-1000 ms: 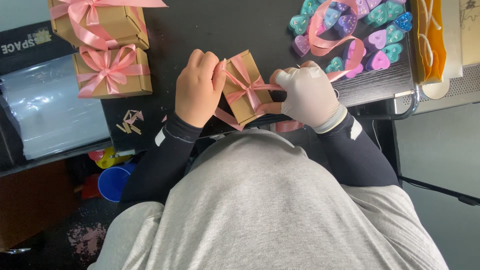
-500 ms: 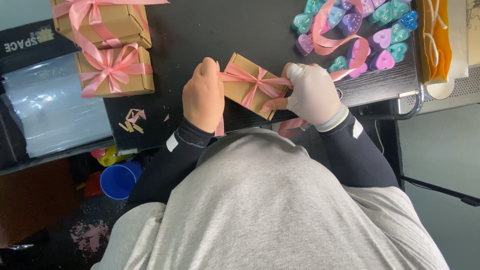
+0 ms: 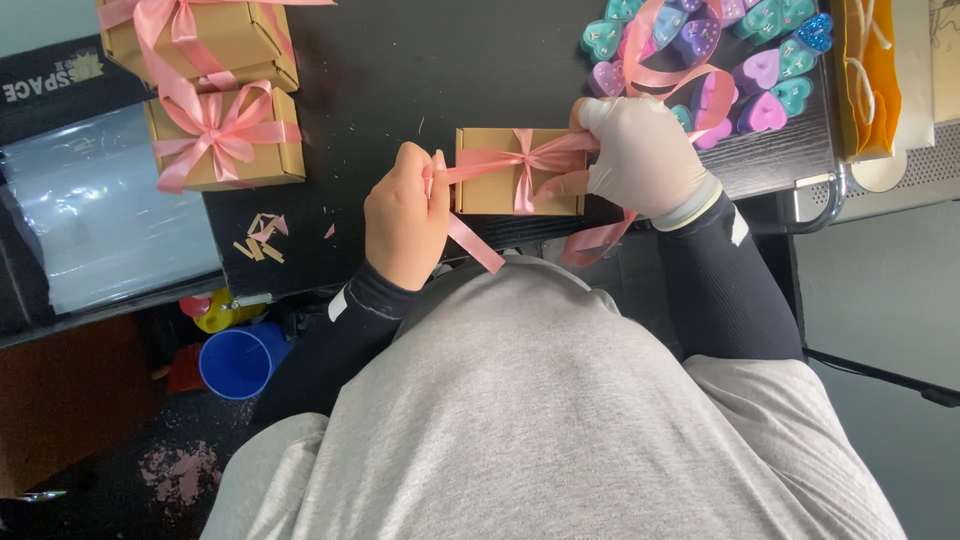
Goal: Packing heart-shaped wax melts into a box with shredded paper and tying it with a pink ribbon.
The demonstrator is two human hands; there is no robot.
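Kraft-brown cardboard box (image 3: 500, 185) is seen lying flat near the front edge of the black table (image 3: 400, 90), crossed by a pink ribbon (image 3: 520, 160) that meets in a knot at the middle of its top. One ribbon end is pinched in the closed fingers of the bare left hand (image 3: 405, 215) just left of the box, with a loose tail hanging below. The other end is gripped by the white-gloved right hand (image 3: 640, 155), which rests against the box's right side. Behind that hand, a cluster of heart-shaped pieces (image 3: 720, 50) in teal, purple and pink is spread. At the far left, 2 finished boxes with pink bows (image 3: 215, 100) are stacked, and small paper scraps (image 3: 260, 235) lie before them.
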